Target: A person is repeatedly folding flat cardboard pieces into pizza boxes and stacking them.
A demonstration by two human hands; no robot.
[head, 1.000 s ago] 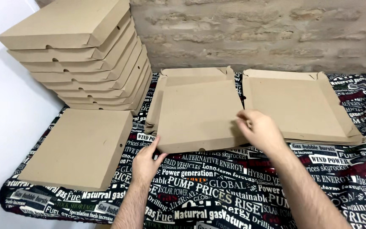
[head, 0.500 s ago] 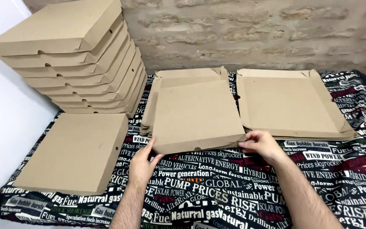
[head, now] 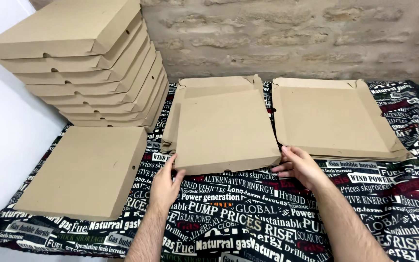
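printed tablecloth [head: 248,218], both hands [head: 165,182] [head: 300,166] pinching folded cardboard box [head: 226,131] front corners

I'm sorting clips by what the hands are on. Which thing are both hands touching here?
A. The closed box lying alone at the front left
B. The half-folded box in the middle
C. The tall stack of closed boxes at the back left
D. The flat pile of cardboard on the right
B: the left hand and right hand each meet the near corners of the half-folded box in the middle.
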